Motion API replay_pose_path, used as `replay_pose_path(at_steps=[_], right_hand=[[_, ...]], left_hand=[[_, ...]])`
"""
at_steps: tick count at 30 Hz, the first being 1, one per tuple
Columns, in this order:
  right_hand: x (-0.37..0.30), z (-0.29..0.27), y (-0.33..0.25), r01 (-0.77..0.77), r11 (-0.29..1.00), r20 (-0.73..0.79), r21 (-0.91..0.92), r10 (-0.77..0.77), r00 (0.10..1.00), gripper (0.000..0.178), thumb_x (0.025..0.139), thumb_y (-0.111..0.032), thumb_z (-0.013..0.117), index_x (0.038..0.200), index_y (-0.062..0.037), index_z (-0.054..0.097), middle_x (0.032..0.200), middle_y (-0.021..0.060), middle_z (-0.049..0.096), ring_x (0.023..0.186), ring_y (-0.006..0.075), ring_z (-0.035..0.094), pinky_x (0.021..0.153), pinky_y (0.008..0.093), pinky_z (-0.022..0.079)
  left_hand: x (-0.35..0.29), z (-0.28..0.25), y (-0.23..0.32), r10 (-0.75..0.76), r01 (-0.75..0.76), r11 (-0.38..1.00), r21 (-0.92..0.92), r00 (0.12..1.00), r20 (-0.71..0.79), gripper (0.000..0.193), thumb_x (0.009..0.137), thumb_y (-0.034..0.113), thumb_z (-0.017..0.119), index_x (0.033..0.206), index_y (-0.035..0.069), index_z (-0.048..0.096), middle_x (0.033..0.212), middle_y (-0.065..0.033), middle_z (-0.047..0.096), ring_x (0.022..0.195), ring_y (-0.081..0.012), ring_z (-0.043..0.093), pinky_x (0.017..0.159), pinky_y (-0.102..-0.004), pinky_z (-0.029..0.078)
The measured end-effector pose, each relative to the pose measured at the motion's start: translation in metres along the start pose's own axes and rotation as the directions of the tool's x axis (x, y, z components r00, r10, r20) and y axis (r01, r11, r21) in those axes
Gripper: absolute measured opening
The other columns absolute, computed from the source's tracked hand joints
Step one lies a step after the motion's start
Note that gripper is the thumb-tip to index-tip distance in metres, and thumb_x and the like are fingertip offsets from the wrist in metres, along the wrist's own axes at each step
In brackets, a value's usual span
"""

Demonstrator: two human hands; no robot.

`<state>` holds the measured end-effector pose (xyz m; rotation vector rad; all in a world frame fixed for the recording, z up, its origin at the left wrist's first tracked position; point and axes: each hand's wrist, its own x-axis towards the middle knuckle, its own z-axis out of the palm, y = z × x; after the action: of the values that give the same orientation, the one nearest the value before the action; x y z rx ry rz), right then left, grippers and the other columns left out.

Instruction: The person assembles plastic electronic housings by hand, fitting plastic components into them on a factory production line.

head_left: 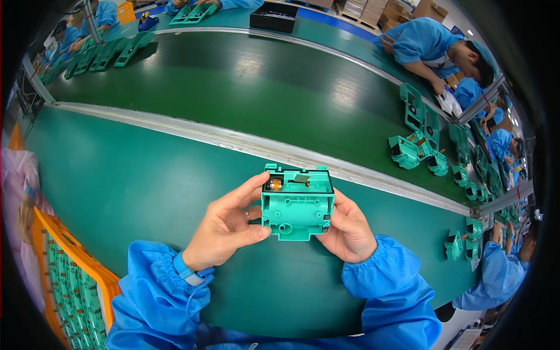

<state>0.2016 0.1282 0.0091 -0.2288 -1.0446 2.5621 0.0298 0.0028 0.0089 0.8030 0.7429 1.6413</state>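
Centrally, a little toward five o'clock from the middle of the view, a green housing is held over the green table, its hollow side facing the camera. The left hand pinches its nine o'clock side between thumb and fingers; the right hand grips its three o'clock side. An amber part sits near its ten o'clock corner. At eight o'clock stands an orange crate.
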Motion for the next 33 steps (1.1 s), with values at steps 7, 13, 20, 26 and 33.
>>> replay_pose_path(at_steps=[7, 13, 20, 26, 33], right_hand=[[-0.001, -0.016, -0.002, 0.070, 0.996, 0.160, -0.048, -0.062, 0.985, 0.052, 0.083, -0.009, 0.055, 0.129, -0.0003, 0.033, 0.125, 0.0100, 0.044, 0.116, 0.0194, 0.041, 0.097, 0.0359, 0.033], [-0.006, -0.024, -0.004, 0.067, 0.997, 0.183, -0.031, -0.060, 0.981, 0.046, 0.078, -0.002, 0.060, 0.120, -0.0015, 0.042, 0.114, 0.0090, 0.051, 0.107, 0.0189, 0.048, 0.092, 0.0337, 0.038], [-0.017, 0.002, 0.009, 0.221, 0.911, -0.088, -0.347, -0.266, 0.960, 0.025, 0.080, 0.002, 0.057, 0.103, 0.0003, 0.048, 0.098, 0.0102, 0.060, 0.090, 0.0133, 0.056, 0.079, 0.0261, 0.045], [-0.030, 0.019, 0.016, 0.222, 0.575, -0.052, -0.787, -0.421, 0.906, 0.027, 0.080, 0.001, 0.055, 0.106, 0.0033, 0.048, 0.096, 0.0152, 0.060, 0.085, 0.0157, 0.057, 0.074, 0.0258, 0.045], [-0.024, -0.006, 0.013, 0.456, 0.372, 0.111, -0.808, -0.665, 0.738, 0.023, 0.075, 0.004, 0.059, 0.097, 0.0032, 0.052, 0.093, 0.0137, 0.054, 0.084, 0.0181, 0.053, 0.075, 0.0275, 0.043]], left_hand=[[0.001, 0.000, -0.006, 0.122, -0.130, 0.984, 0.124, 0.990, 0.073, 0.071, 0.074, -0.016, 0.052, 0.135, 0.006, 0.023, 0.132, -0.0181, 0.034, 0.118, -0.0270, 0.038, 0.092, -0.0371, 0.041], [0.000, 0.003, -0.008, 0.108, -0.139, 0.953, 0.268, 0.986, 0.126, 0.072, 0.073, -0.017, 0.051, 0.135, 0.007, 0.022, 0.134, -0.0167, 0.031, 0.123, -0.0271, 0.032, 0.096, -0.0388, 0.036], [0.004, 0.013, -0.018, 0.037, -0.043, 0.976, 0.214, 0.999, 0.034, 0.092, 0.067, -0.006, 0.068, 0.138, 0.009, 0.011, 0.138, -0.0124, 0.020, 0.126, -0.0262, 0.025, 0.099, -0.0435, 0.026], [0.001, 0.025, -0.019, -0.100, 0.106, 0.993, 0.049, 0.989, -0.111, 0.068, 0.077, 0.012, 0.062, 0.133, 0.003, 0.025, 0.125, -0.0184, 0.039, 0.109, -0.0304, 0.045, 0.087, -0.0442, 0.042], [0.003, 0.006, -0.027, -0.235, 0.200, 0.752, -0.628, 0.972, 0.029, 0.075, 0.072, 0.053, 0.049, 0.128, 0.006, 0.035, 0.119, -0.0222, 0.045, 0.095, -0.0396, 0.053, 0.075, -0.0463, 0.046]])
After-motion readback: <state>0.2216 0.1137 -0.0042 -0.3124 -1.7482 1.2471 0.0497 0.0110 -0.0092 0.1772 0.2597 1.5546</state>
